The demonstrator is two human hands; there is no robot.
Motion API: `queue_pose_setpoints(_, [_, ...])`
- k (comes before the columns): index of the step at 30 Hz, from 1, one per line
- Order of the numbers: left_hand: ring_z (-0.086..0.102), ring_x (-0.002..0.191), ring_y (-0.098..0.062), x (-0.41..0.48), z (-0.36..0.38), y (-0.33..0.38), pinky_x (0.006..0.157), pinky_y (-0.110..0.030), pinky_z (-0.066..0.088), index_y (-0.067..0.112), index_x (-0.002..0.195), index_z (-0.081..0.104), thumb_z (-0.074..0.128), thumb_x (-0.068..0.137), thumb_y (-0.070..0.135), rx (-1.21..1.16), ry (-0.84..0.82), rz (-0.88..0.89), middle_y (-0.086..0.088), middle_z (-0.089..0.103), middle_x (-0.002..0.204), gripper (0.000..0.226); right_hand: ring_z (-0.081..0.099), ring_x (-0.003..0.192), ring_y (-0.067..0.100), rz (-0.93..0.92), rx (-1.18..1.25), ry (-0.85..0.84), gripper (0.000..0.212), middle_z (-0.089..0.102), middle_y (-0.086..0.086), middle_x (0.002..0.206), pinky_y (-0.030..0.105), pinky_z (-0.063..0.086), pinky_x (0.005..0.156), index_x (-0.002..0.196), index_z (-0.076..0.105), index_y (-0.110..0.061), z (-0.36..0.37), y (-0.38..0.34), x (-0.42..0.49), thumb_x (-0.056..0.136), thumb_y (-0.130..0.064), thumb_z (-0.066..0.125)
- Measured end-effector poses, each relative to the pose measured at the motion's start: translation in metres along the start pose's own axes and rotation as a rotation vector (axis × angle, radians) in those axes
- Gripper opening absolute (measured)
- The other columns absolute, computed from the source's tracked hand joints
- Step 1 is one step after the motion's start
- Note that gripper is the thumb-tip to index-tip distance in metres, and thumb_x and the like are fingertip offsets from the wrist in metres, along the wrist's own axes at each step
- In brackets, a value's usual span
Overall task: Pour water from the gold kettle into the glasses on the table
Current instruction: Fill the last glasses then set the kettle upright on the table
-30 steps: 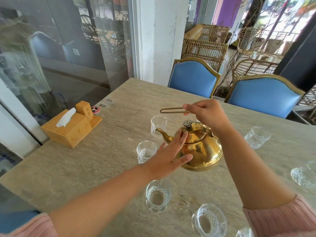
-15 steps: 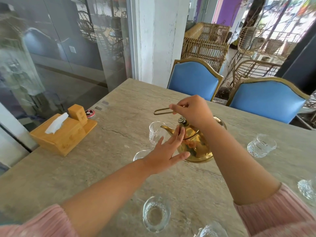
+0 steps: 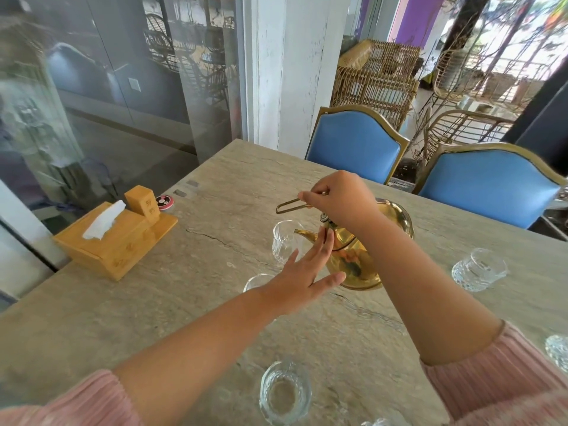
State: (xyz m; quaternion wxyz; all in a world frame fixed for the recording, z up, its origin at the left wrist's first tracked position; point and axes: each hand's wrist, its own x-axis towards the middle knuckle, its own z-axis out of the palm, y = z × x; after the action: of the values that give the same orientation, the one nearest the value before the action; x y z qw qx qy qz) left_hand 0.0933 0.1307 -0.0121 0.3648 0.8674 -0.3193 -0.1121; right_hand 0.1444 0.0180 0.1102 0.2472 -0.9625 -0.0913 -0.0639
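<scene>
The gold kettle (image 3: 362, 259) hangs tilted above the stone table (image 3: 190, 302), its spout over a clear glass (image 3: 284, 241). My right hand (image 3: 341, 199) grips the kettle's thin wire handle from above. My left hand (image 3: 304, 278) has straight fingers that press against the kettle's lid and side. A second glass (image 3: 256, 281) peeks out just behind my left hand. Another glass (image 3: 284, 392) stands near me, and one more (image 3: 478, 270) sits to the right.
A wooden tissue box (image 3: 113, 241) sits at the table's left edge with a small round red disc (image 3: 164, 200) behind it. Two blue chairs (image 3: 353, 149) stand at the far side. A further glass (image 3: 558, 348) is at the right edge.
The kettle has moved away from me toward the far glass and tipped further forward. My left hand stayed against it. The view has shifted, so the near glasses sit lower in frame.
</scene>
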Motion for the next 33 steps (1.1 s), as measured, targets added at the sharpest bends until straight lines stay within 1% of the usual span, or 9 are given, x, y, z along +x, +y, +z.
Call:
queue_pose_setpoints(2, [-0.018,0.138,0.007,0.001,-0.002,0.002,0.116,-0.040,-0.013,0.042,0.136,-0.030,0.017,0.087,0.072,-0.003,0.002,-0.003,0.014,-0.030,0.153,0.075,0.060,0.061,0.022,0.005,-0.011,-0.011,0.036,0.073,0.011,0.079,0.028,0.045,0.051,0.082,0.077,-0.009,-0.002,-0.002,0.001,0.089,-0.040,0.059])
queue_pose_setpoints(4, [-0.017,0.140,0.006,0.002,-0.004,0.003,0.115,-0.040,-0.013,0.044,0.135,-0.031,0.013,0.080,0.078,-0.014,0.002,-0.008,0.015,-0.029,0.153,0.079,0.063,0.065,0.025,0.006,-0.020,-0.019,0.036,0.073,0.011,0.080,0.028,0.047,0.053,0.081,0.076,-0.009,-0.003,-0.004,0.004,0.088,-0.039,0.060])
queue_pose_setpoints(6, [-0.017,0.140,0.005,0.003,-0.005,0.005,0.116,-0.041,-0.013,0.044,0.135,-0.031,0.012,0.079,0.080,-0.018,-0.002,-0.011,0.015,-0.029,0.154,0.079,0.065,0.070,0.025,0.011,-0.032,-0.022,0.035,0.074,0.010,0.082,0.030,0.049,0.055,0.079,0.076,-0.010,-0.003,-0.006,0.006,0.088,-0.040,0.060])
queue_pose_setpoints(9, [-0.019,0.137,0.007,0.003,-0.007,0.007,0.116,-0.040,-0.013,0.044,0.134,-0.031,0.012,0.078,0.079,-0.018,-0.004,-0.014,0.014,-0.028,0.154,0.079,0.058,0.061,0.019,0.020,-0.055,-0.029,0.035,0.074,0.009,0.080,0.022,0.040,0.049,0.078,0.077,-0.011,-0.005,-0.007,0.007,0.088,-0.039,0.060])
queue_pose_setpoints(11, [-0.019,0.137,0.007,0.003,-0.008,0.008,0.116,-0.040,-0.013,0.044,0.134,-0.032,0.012,0.079,0.079,-0.019,-0.004,-0.009,0.014,-0.028,0.154,0.078,0.058,0.059,0.017,0.021,-0.064,-0.030,0.035,0.074,0.008,0.080,0.021,0.037,0.047,0.078,0.077,-0.011,-0.006,-0.008,0.008,0.088,-0.040,0.059])
queue_pose_setpoints(17, [-0.017,0.137,0.006,0.004,-0.012,0.013,0.116,-0.041,-0.013,0.042,0.135,-0.030,0.013,0.078,0.079,-0.025,-0.010,-0.004,0.012,-0.027,0.155,0.080,0.060,0.061,0.020,0.027,-0.080,-0.014,0.036,0.074,0.009,0.080,0.021,0.039,0.046,0.077,0.076,-0.009,-0.009,-0.009,0.010,0.087,-0.040,0.060])
queue_pose_setpoints(22, [-0.017,0.139,0.004,0.006,-0.013,0.017,0.117,-0.045,-0.012,0.041,0.135,-0.030,0.017,0.085,0.074,-0.043,-0.002,-0.003,0.013,-0.027,0.155,0.076,0.053,0.055,0.015,0.027,-0.082,0.007,0.036,0.072,0.010,0.075,0.021,0.033,0.044,0.076,0.076,-0.010,-0.016,-0.011,0.010,0.087,-0.040,0.060])
queue_pose_setpoints(27, [-0.017,0.138,0.004,0.008,-0.015,0.024,0.117,-0.046,-0.010,0.039,0.137,-0.027,0.027,0.096,0.056,-0.071,0.010,-0.013,0.012,-0.026,0.154,0.070,0.052,0.056,0.015,0.031,-0.087,0.008,0.034,0.072,0.009,0.075,0.022,0.033,0.046,0.076,0.077,-0.012,-0.020,-0.013,0.012,0.086,-0.040,0.061])
queue_pose_setpoints(33, [-0.016,0.140,0.002,0.010,-0.016,0.029,0.116,-0.045,-0.011,0.036,0.143,-0.025,0.029,0.096,0.055,-0.094,0.021,-0.016,0.012,-0.026,0.155,0.073,0.047,0.053,0.016,0.035,-0.121,0.008,0.036,0.062,0.008,0.065,0.021,0.031,0.045,0.077,0.076,-0.007,-0.026,-0.015,0.014,0.086,-0.039,0.061])
